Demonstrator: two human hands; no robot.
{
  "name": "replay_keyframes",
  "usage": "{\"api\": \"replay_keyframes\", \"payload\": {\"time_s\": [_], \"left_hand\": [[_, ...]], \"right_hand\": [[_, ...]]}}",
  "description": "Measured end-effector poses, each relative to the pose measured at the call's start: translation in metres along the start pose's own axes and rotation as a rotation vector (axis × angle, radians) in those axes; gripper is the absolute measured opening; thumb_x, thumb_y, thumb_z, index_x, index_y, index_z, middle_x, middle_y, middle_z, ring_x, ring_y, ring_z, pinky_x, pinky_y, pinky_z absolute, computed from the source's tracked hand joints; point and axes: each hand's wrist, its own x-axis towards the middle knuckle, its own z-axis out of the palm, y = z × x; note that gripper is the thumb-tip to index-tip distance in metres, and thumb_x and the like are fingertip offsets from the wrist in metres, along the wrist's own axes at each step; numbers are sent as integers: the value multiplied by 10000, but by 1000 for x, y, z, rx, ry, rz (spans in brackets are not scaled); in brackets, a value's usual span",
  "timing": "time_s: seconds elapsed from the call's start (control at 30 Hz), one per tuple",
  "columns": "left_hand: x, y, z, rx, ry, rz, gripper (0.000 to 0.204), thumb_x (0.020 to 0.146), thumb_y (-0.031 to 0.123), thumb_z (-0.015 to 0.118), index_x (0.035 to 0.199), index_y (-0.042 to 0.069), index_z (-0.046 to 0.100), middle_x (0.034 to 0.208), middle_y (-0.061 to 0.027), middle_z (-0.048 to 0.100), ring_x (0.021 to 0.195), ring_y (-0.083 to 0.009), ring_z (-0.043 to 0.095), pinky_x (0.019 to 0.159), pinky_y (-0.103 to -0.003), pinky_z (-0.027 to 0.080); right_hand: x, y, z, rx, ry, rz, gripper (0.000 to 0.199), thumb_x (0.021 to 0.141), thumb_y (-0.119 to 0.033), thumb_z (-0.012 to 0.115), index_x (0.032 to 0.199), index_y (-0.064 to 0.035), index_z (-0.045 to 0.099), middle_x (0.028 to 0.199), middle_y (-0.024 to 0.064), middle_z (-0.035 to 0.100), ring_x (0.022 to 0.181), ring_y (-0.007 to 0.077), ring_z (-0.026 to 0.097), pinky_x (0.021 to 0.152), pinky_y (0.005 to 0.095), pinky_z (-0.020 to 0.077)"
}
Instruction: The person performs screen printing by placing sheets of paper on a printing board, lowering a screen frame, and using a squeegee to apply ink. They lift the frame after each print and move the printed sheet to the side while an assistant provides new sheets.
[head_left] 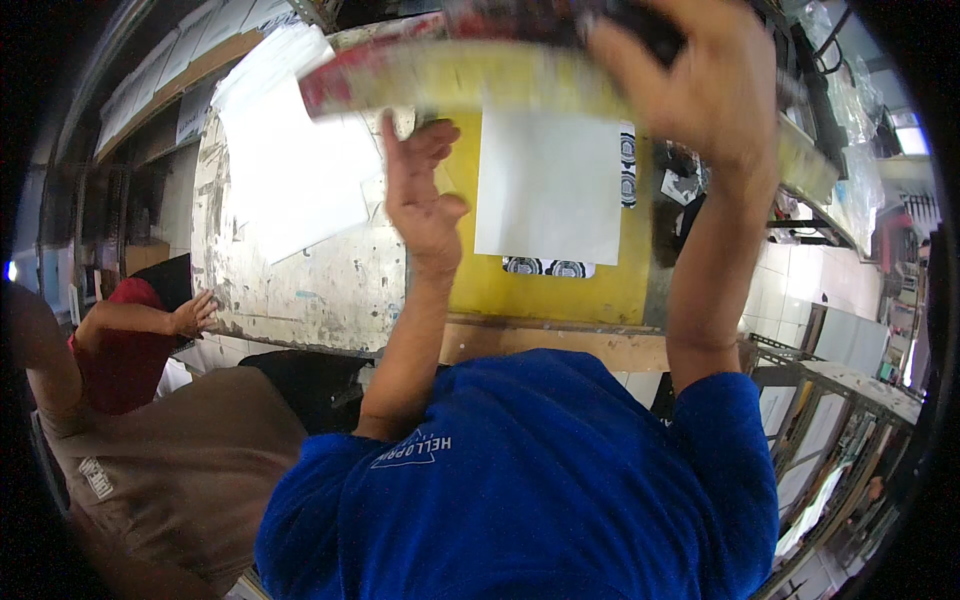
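Note:
My left hand (pixel 425 190) is open over the left border of a yellow board (pixel 560 295), its fingers stretched toward the far side and holding nothing. A blank white sheet (pixel 548 190) lies on that board. Under its right and near edges shows a sheet printed with black round designs (pixel 550 267). Above the far end, a stained yellow and red frame (pixel 450 80), which looks like a screen-printing frame, is raised at a tilt and smeared by motion. My right hand (pixel 710 90) is closed at the frame's near bar, with its fingertips partly hidden against something dark.
Left of the board, a pile of white sheets (pixel 290 150) lies on a paint-marked table (pixel 350 300). A person in a brown shirt (pixel 190 470) is close on my left, and another in red (pixel 125 350) stands beyond. A metal rack (pixel 830 440) stands at right.

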Motion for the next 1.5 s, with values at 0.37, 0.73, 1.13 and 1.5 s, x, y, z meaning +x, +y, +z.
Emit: {"api": "replay_keyframes", "payload": {"time_s": [0.37, 0.73, 1.13, 1.5], "left_hand": [[-150, -25, -125, 370, 16, -519, 1002, 588, 64, 981, 1438, -70, 468, 1236, -103, 644, 1122, -204, 628, 978, -346, 533], [-160, -38, -134, 1092, -156, -182, 908, 523, 312, 953, 1334, 46, 642, 1538, -217, 428, 1382, -404, 392, 1144, -500, 333], [-163, -33, -137, 1041, -161, -234, 897, 592, 363, 935, 1378, 63, 624, 1554, -264, 392, 1391, -430, 375, 1150, -505, 311], [-161, -33, -140, 980, -162, -218, 835, 668, 362, 901, 1396, 70, 613, 1527, -249, 430, 1354, -428, 427, 1121, -495, 369]], "right_hand": [[-179, -10, 112, 203, -192, 195, 492, 755, -177, 792, 1243, -216, 734, 799, 122, 592, 762, 339, 608, 711, 440, 482], [-227, 9, 192, -18, -511, 351, 802, 624, -62, 799, 1388, -213, 607, 1127, 115, 578, 1105, 288, 521, 986, 514, 310], [-109, 166, 288, -147, -194, 177, 786, 601, -167, 717, 1378, -242, 620, 1163, 110, 613, 1122, 296, 539, 972, 517, 325], [-20, 253, 320, -168, -195, 91, 642, 748, -183, 756, 1371, -293, 646, 1219, 167, 691, 1129, 337, 619, 925, 514, 397]]}}
